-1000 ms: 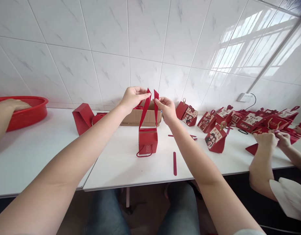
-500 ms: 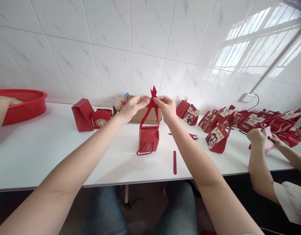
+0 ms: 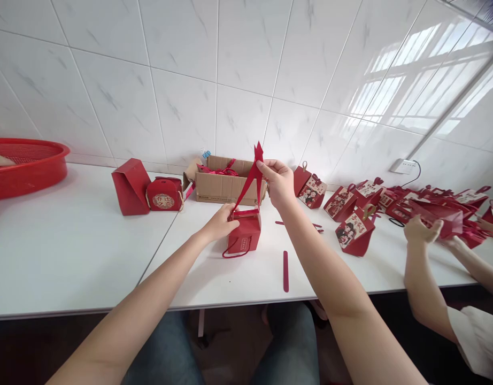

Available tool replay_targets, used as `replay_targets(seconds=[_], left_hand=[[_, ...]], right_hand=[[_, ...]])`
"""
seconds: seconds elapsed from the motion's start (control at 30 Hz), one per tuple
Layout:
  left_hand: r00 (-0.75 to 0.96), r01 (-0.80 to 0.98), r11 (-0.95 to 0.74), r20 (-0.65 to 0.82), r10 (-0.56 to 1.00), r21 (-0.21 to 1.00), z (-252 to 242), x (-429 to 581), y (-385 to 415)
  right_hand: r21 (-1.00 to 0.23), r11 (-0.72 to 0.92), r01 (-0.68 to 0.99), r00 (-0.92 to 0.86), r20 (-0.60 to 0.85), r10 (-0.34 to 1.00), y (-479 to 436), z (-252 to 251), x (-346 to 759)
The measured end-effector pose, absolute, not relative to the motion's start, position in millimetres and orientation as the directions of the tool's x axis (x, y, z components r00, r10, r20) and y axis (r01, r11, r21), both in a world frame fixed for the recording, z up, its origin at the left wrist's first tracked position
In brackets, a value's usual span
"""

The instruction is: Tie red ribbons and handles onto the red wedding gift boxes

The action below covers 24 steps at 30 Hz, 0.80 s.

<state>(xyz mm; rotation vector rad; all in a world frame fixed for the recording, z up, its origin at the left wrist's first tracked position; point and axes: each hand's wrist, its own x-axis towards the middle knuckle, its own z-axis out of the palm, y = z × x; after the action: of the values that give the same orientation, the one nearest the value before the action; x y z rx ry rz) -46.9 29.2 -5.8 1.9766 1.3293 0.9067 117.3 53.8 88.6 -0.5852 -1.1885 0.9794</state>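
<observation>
A small red gift box (image 3: 246, 231) stands upright on the white table in front of me, a thin red cord hanging on its front. From its top a red ribbon (image 3: 247, 185) rises in two strands that meet at a point. My right hand (image 3: 282, 183) pinches the ribbon where the strands come together, its cut ends sticking up above my fingertips. At the upper left edge of the box, my left hand (image 3: 220, 223) has its fingers closed on the box's side. Its fingertips are partly hidden there.
Behind the box stands a cardboard carton (image 3: 218, 187) holding red ribbons. Leftward are a red box (image 3: 131, 187), a round-topped red box (image 3: 165, 193) and a red basket (image 3: 30, 176). A dark red strip (image 3: 285, 271) lies nearby. Several printed boxes stand rightward, beside a co-worker's hands (image 3: 423, 230).
My left hand has come down from beside the ribbon's top to the upper left edge of the box. My right hand still pinches the ribbon. The co-worker's hands now handle a red piece.
</observation>
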Motion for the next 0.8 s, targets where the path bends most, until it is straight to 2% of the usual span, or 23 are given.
replay_targets(seconds=[0.27, 0.4, 0.6, 0.8], left_hand=[[0.269, 0.694, -0.259, 0.092, 0.959, 0.671, -6, -37, 35], [0.271, 0.737, -0.260, 0.079, 0.959, 0.624, -5, -35, 33], [0.301, 0.840, -0.266, 0.001, 0.954, 0.473, 2, -33, 33], [0.189, 0.839, -0.193, 0.061, 0.980, 0.509, 3, -14, 40]], right_hand=[[-0.825, 0.473, -0.309, 0.038, 0.486, 0.873, 50, 93, 117], [-0.822, 0.469, -0.323, 0.011, 0.492, 0.871, 47, 96, 118], [-0.833, 0.478, -0.279, 0.007, 0.496, 0.868, 47, 98, 118], [-0.826, 0.462, -0.322, -0.016, 0.493, 0.870, 45, 98, 112]])
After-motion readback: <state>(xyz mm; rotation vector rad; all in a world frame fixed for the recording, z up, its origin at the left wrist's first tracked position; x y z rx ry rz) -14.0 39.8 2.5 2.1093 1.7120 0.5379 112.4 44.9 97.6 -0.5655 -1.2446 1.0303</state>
